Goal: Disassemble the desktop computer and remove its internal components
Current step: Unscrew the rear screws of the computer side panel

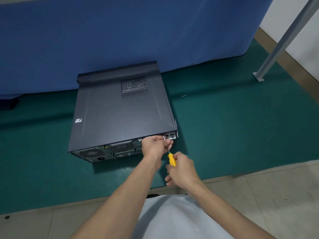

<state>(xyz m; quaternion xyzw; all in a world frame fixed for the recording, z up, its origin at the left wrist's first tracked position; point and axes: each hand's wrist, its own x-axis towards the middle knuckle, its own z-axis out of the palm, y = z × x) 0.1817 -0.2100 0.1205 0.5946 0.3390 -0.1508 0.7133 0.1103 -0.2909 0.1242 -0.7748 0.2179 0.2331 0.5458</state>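
A black desktop computer case lies on its side on the green mat, its rear panel with fan grilles and ports facing me. A screwdriver with a yellow handle points its metal shaft at the upper right corner of the rear panel. My right hand grips the yellow handle. My left hand pinches the shaft near its tip, right against the case's rear edge. The side cover with its vent grid is on the case.
Two small screws lie on the green mat to the right of the case. A blue partition stands behind. A grey metal leg is bolted down at the right. Tiled floor lies in front.
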